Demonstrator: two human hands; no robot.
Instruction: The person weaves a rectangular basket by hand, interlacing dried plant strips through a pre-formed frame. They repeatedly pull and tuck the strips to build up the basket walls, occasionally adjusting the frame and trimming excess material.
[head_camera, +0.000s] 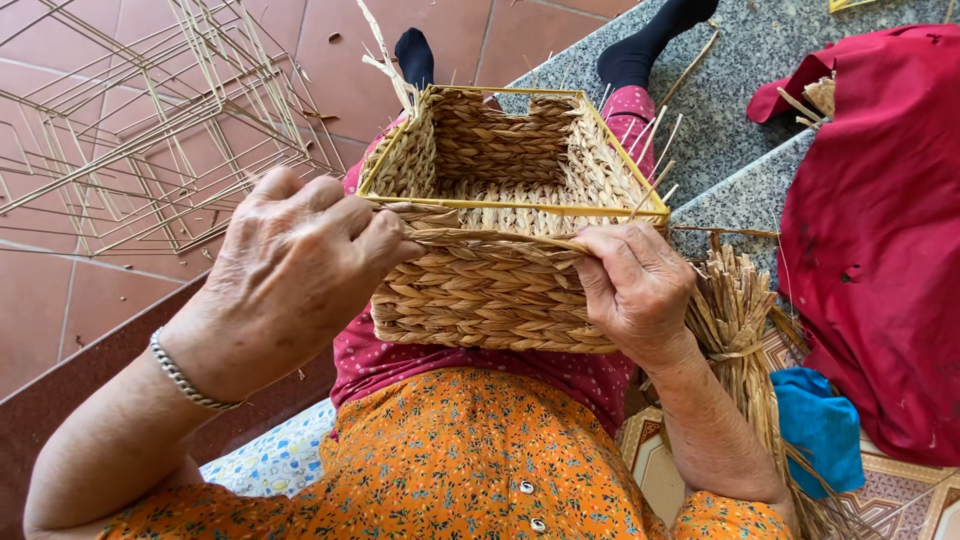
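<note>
Basket (500, 270) on my lap, walls woven nearly to the yellow frame rim (520, 208). My left hand (295, 265) and right hand (630, 285) pinch closed on the top strand (490, 238); rim binding seems unfinished.

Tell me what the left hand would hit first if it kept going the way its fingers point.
The left hand points right, along the basket rim. It already touches the near wall and the strand stretched across it. Pushed on, it would likely slide along that strand to the right hand.
</note>
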